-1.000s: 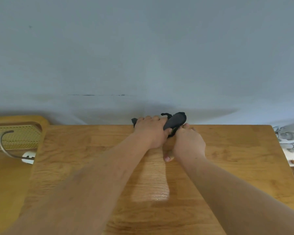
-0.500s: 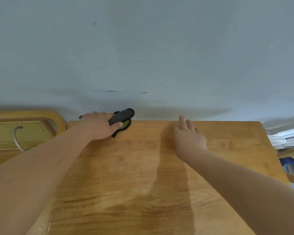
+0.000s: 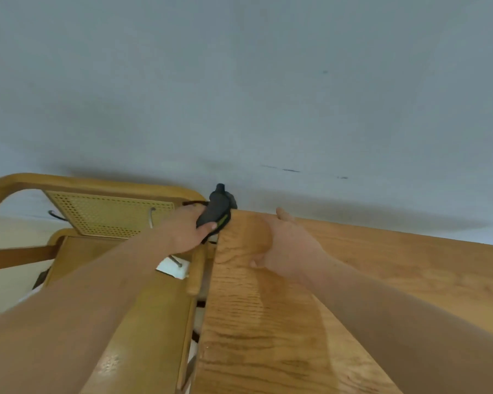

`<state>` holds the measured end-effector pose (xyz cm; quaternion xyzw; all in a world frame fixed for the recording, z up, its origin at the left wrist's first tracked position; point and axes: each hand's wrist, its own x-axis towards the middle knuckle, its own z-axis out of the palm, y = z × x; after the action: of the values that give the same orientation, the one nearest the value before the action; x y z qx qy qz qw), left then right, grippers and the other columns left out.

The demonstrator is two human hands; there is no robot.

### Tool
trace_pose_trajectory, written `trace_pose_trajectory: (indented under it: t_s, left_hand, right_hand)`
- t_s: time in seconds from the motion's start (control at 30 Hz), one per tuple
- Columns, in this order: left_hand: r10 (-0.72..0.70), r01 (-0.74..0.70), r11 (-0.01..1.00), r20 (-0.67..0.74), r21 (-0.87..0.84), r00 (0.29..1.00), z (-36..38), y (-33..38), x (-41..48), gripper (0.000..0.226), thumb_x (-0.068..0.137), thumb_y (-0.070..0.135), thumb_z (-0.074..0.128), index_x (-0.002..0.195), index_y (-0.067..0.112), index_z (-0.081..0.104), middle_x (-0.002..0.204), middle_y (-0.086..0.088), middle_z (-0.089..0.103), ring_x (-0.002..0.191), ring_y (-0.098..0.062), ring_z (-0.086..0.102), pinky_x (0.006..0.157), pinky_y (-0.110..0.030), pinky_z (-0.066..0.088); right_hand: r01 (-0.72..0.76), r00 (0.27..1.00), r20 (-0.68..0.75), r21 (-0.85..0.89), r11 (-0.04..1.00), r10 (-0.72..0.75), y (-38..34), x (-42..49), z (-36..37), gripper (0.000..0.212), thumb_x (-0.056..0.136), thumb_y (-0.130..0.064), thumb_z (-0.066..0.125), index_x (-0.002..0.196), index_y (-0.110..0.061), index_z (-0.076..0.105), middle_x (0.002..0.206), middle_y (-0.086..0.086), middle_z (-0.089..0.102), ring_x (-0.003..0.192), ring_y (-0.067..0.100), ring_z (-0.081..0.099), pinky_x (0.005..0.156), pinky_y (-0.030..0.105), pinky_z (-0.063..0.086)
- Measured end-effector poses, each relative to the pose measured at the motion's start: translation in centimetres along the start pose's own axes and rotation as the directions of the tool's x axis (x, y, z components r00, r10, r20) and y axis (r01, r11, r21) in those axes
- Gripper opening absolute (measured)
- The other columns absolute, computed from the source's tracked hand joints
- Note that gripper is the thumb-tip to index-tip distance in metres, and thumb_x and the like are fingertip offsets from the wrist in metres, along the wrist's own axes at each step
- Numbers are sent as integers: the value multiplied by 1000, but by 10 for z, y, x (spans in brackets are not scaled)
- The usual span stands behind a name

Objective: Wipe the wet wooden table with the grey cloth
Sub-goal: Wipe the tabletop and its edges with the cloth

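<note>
Far left there's a wooden chair (image 3: 108,214) with a cane back, pushed up close to the desk's left side. A small white thing (image 3: 171,268) lies on it, partly hidden under the left forearm, can't tell what it is.

The left grip (image 3: 187,231) is clenched around the cloth (image 3: 217,209), fingers wrapped over the top and thumb pinching from the near side. The cloth is bunched into a dark wad with a bit of green showing near the thumb, and one end pokes up past the knuckles. It sits right at the desk's far left corner, up against the wall (image 3: 239,81). The hand itself hangs mostly off the edge, over the gap between chair and desk.

The right grip (image 3: 282,245) is released and holds nothing: palm flat on the desk (image 3: 396,280), fingers straight and reaching for the far edge, thumb out to the side. It's near the cloth but not touching it.

A glossy streak runs along the wood beside the right forearm. Further right, a few dark marks (image 3: 291,170) on the wall.
</note>
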<state>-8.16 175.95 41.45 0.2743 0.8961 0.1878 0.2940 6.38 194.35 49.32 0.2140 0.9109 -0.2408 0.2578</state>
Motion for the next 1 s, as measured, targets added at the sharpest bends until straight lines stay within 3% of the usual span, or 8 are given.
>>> trace_pose_trajectory:
  t_s: [0.13,0.23,0.37,0.53,0.7,0.8,0.9,1.0]
  left_hand:
    - [-25,6,962,-68,-274,997,24,-13,-35,36,103,48,50,82,19,54,74,-4,62,66,-24,61,64,-42,51]
    - [-55,6,920,-114,-392,992,24,-3,-36,42,104,52,44,78,19,52,68,1,56,60,-14,53,59,-34,42]
    - [-46,-34,914,-186,-403,982,18,25,-18,36,106,48,41,89,20,57,81,1,61,72,-14,58,60,-30,39]
    - [140,-139,990,84,-11,987,5,56,45,27,105,45,41,104,24,59,100,0,63,89,-18,60,71,-35,46]
    - [78,-92,995,285,34,955,6,75,89,37,102,47,40,94,21,65,91,-3,68,86,-23,65,75,-37,50]
    - [64,-66,998,217,2,974,10,74,78,38,102,47,40,95,20,65,90,-2,68,85,-22,65,78,-37,51]
    - [79,-78,993,6,-89,997,19,61,50,32,104,44,41,99,22,63,96,-2,65,90,-24,64,76,-38,52]
    - [0,-63,943,-190,-326,982,40,38,10,38,106,36,45,142,27,51,126,2,57,111,-18,57,90,-36,48]
  right_hand:
    - [-18,1000,21,-175,984,22,-19,13,29,122,75,-44,90,166,-30,10,174,-1,-7,160,28,-4,118,56,36]
    - [-43,999,12,-242,969,47,-23,20,32,122,71,-44,93,165,-30,16,175,2,-5,160,29,-1,113,53,42]
    - [-39,999,-7,-258,965,39,-18,20,30,125,67,-53,92,164,-38,14,174,-5,-2,161,22,0,110,49,46]
    - [-70,997,24,-223,972,78,-16,24,32,128,69,-48,92,165,-42,8,173,-9,-11,160,18,-8,114,51,42]
    - [-91,991,77,-233,968,112,-20,30,26,130,70,-43,93,165,-40,4,173,-8,-14,160,20,-10,113,53,42]
    - [-88,992,70,-250,964,109,-22,29,26,130,71,-44,93,166,-38,4,174,-6,-12,160,22,-8,112,52,43]
    - [-86,992,66,-265,961,107,-21,28,26,132,69,-47,92,165,-38,3,174,-6,-9,160,22,-6,113,53,41]
    - [-82,993,56,-283,956,102,-22,26,28,130,70,-48,91,166,-36,4,174,-5,-9,160,23,-5,115,53,39]
